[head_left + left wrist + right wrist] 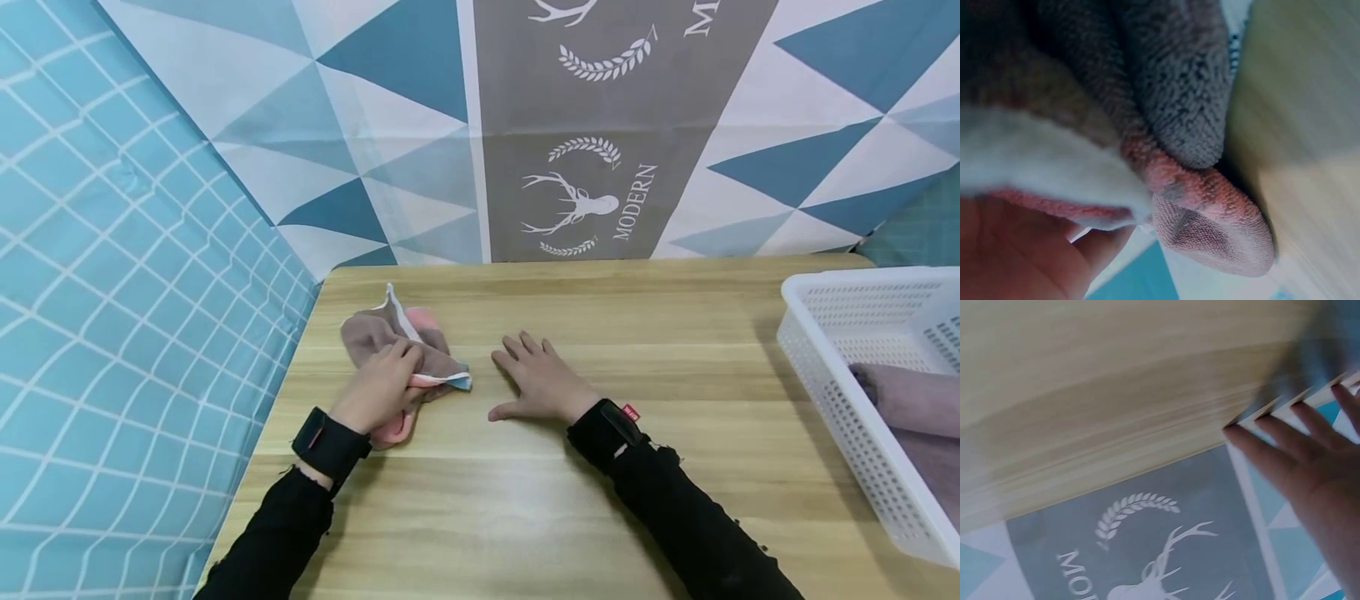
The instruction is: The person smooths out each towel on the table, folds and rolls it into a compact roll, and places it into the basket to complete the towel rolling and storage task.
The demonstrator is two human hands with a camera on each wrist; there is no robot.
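Left hand (381,383) is clamped on a bunched cloth (433,360), likely keeping it gathered; right hand (542,382) is empty, fingers apart.

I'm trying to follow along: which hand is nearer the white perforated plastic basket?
Right. The right hand is left of the basket; the left hand is farther left, gripping the crumpled grey-pink cloth.
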